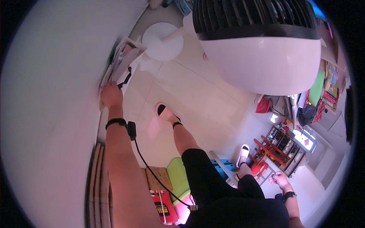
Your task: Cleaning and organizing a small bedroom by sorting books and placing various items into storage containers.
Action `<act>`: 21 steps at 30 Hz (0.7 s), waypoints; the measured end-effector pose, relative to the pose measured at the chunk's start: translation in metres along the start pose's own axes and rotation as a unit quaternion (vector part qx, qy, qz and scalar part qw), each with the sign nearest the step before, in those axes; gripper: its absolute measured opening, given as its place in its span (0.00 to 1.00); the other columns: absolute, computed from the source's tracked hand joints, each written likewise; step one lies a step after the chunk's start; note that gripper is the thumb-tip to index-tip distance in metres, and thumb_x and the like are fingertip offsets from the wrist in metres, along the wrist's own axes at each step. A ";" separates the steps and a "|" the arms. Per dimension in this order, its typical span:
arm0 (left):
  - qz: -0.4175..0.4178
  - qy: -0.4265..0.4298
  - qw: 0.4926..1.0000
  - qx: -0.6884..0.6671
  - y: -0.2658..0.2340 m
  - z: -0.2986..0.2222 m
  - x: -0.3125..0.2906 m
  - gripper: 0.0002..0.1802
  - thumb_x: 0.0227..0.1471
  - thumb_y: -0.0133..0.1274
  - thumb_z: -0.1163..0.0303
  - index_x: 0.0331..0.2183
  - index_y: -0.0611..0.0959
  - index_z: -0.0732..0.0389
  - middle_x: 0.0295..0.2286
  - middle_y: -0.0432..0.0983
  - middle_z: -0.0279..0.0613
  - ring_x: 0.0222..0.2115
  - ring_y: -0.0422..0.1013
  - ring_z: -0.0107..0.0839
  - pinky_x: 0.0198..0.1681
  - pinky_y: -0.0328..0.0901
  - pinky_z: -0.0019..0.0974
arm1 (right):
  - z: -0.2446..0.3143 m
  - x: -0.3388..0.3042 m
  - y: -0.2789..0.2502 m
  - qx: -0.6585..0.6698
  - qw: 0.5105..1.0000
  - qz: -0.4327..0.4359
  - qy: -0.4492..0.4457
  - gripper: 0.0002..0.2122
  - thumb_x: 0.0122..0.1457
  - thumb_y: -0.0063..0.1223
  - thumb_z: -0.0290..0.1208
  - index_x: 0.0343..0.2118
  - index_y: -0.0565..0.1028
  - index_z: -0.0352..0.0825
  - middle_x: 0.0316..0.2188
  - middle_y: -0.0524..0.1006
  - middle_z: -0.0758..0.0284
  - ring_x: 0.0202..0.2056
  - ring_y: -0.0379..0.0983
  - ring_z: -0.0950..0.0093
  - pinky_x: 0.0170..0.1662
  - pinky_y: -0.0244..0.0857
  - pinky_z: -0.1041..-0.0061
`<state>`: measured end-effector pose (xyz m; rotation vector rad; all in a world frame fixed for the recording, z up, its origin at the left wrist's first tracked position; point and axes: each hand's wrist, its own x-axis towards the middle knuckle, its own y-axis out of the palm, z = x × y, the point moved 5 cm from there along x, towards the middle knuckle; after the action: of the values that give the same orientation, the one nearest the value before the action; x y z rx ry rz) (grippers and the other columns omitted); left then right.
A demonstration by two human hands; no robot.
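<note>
- Two hands in view, fingers first: left hand (pixel 111 94) with fingers curled, pressed on stack of papers (pixel 121 60) against white wall (pixel 49 114); grasp impossible to tell.
- Right hand (pixel 280 178) low beside knee, fingers loose, holding nothing.
- Further out: white fan (pixel 262 57) overhead, round base (pixel 162 41) on tiled floor (pixel 205 102).

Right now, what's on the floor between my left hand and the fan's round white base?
Head view: between the left hand and the fan base, a leaning paper stack.
</note>
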<state>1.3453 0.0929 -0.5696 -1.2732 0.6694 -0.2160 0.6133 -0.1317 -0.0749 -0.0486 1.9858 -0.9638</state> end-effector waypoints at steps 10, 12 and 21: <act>-0.261 -0.535 0.735 -0.324 0.011 0.054 -0.037 0.15 0.50 0.44 0.64 0.30 0.77 0.67 0.33 0.74 0.52 0.37 0.69 0.57 0.43 0.62 0.55 | 0.049 -0.005 0.035 0.016 0.999 0.036 -0.038 0.05 0.57 0.47 0.25 0.25 0.70 0.32 0.26 0.78 0.59 0.25 0.77 0.71 0.29 0.73 0.76; -0.088 -0.518 0.786 -0.325 0.022 0.046 -0.030 0.20 0.51 0.41 0.59 0.34 0.79 0.65 0.36 0.74 0.53 0.39 0.69 0.57 0.44 0.62 0.56 | 0.048 -0.012 0.028 0.026 0.999 0.017 -0.038 0.05 0.57 0.47 0.24 0.24 0.70 0.32 0.25 0.78 0.59 0.23 0.77 0.71 0.28 0.73 0.76; -0.015 -0.100 0.808 -0.580 0.105 0.033 0.042 0.25 0.51 0.47 0.57 0.46 0.75 0.65 0.43 0.73 0.52 0.43 0.70 0.45 0.48 0.61 0.39 | 0.024 0.001 0.017 0.037 0.999 0.008 -0.021 0.04 0.56 0.47 0.21 0.25 0.69 0.32 0.24 0.77 0.58 0.23 0.77 0.68 0.26 0.74 0.73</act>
<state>1.3761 0.1305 -0.6772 -2.4427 0.5877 0.3847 0.6361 -0.1353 -0.0934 -0.0117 1.9075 -1.0171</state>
